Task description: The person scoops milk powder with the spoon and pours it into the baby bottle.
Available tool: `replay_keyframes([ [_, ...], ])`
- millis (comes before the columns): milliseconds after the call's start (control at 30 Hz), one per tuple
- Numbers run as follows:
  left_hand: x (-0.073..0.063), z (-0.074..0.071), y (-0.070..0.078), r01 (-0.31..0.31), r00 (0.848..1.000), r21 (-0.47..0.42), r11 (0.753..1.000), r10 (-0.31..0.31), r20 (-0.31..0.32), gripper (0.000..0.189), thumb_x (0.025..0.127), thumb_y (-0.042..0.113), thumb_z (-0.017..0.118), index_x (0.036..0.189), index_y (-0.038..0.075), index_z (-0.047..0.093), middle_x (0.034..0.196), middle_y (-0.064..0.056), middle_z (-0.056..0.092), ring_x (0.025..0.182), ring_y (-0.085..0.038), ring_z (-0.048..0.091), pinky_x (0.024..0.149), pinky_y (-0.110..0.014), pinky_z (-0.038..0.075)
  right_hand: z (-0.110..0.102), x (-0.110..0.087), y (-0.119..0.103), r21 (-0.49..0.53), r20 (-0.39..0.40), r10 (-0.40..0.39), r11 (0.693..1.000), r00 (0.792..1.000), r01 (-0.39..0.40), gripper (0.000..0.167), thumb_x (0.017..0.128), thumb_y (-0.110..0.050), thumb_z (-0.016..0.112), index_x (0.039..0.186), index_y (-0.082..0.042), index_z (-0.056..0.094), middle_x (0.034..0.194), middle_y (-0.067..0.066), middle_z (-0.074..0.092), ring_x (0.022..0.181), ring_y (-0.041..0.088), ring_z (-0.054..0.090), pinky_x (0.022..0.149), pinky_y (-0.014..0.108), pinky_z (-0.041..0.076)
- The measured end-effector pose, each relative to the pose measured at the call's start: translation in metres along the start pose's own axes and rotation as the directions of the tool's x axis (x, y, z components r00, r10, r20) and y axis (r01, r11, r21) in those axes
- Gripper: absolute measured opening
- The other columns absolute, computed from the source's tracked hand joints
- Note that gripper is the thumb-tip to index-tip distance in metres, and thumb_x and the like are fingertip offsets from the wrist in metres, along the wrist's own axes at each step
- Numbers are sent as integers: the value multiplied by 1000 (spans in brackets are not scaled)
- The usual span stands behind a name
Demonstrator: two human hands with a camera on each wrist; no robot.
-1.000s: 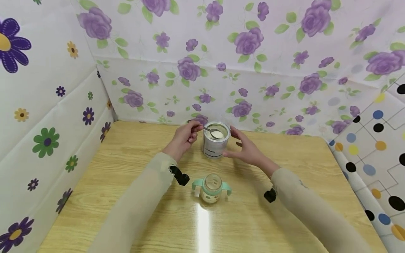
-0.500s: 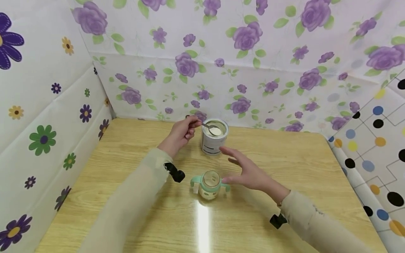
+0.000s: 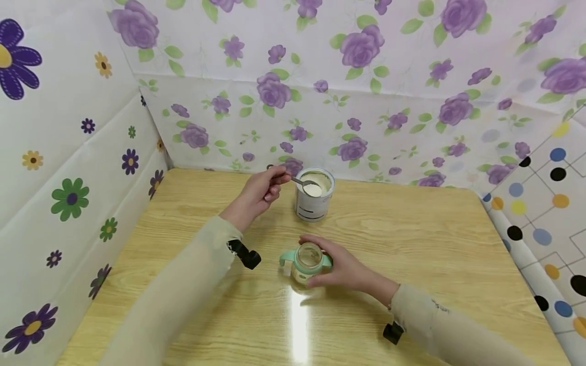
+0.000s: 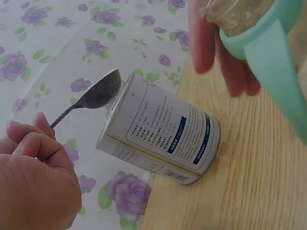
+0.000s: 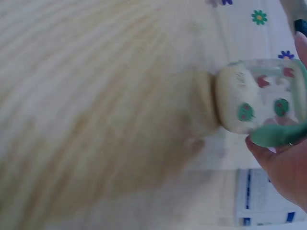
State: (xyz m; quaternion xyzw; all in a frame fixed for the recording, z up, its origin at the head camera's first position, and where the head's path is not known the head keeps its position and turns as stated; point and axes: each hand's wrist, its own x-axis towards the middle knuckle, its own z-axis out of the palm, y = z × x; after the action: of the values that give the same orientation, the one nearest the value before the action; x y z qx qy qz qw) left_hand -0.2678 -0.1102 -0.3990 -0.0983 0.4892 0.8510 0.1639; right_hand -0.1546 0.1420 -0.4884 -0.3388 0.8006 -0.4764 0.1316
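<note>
My left hand (image 3: 256, 195) pinches the handle of a metal spoon (image 4: 98, 91), its bowl heaped with pale powder, above the rim of a can. The can (image 3: 313, 207) stands without a lid at the back of the table and holds more of the powder. In front of it, a clear baby bottle (image 5: 268, 96) with a mint-green collar and two side handles has no cap on. My right hand (image 3: 343, 267) grips the bottle from the right, thumb in front and fingers behind. Printed pictures decorate the bottle's wall in the right wrist view.
The wooden table (image 3: 412, 239) meets a flower-printed cloth (image 3: 270, 127) just behind the can. More patterned cloth hangs at the left and right sides. Black wrist cameras (image 3: 244, 254) sit on both sleeves.
My right hand has left the can's side, come back toward me and closed round the baby bottle. The left hand still holds the loaded spoon over the can.
</note>
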Motion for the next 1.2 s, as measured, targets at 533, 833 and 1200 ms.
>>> replay_keyframes([
  [533, -52, -21, 0, 50, 992, 47, 998, -55, 113, 28, 114, 17, 53, 99, 6, 74, 72, 3, 71, 38, -2, 39, 34, -16, 27, 12, -1, 7, 29, -51, 38, 999, 998, -37, 79, 88, -29, 92, 156, -20, 54, 156, 9, 59, 143, 22, 54, 120, 52, 41],
  [833, -87, -26, -4, 65, 977, 166, 984, -97, 191, 28, 113, 18, 52, 100, 6, 73, 72, 5, 71, 37, -2, 40, 35, -15, 28, 12, 1, 7, 46, -57, 44, 998, 997, -41, 76, 88, -28, 92, 153, -12, 56, 149, -1, 63, 139, 24, 58, 117, 53, 44],
  [1200, -100, -28, -18, 25, 950, 322, 946, -123, 287, 26, 111, 17, 56, 99, 8, 77, 76, 6, 73, 41, -1, 40, 39, -14, 30, 10, -1, 3, 46, -65, 102, 994, 993, -99, 78, 87, -27, 93, 154, -17, 54, 138, -1, 68, 129, 21, 63, 111, 48, 49],
])
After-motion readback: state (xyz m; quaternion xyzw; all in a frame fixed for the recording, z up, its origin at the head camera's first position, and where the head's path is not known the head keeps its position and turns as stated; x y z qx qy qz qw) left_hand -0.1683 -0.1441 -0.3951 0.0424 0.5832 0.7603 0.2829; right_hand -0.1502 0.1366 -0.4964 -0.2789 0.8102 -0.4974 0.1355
